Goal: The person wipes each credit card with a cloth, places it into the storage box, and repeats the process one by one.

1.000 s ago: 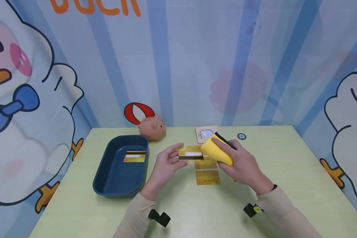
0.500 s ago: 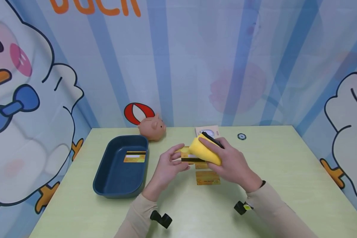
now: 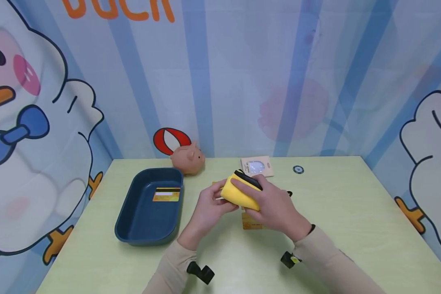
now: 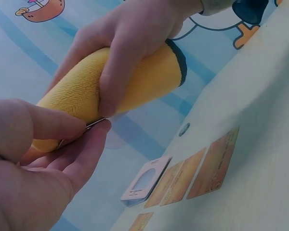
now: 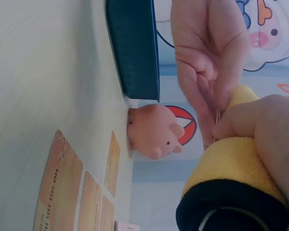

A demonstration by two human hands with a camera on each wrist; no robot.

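Above the table, left hand pinching card, right hand gripping cloth

Two bare hands, left hand and right hand, without rings or gloves. Long beige sleeves close at the wrists, a dark band showing at the right cuff. Small black cameras strapped under both wrists, the right one carrying a yellow tag.
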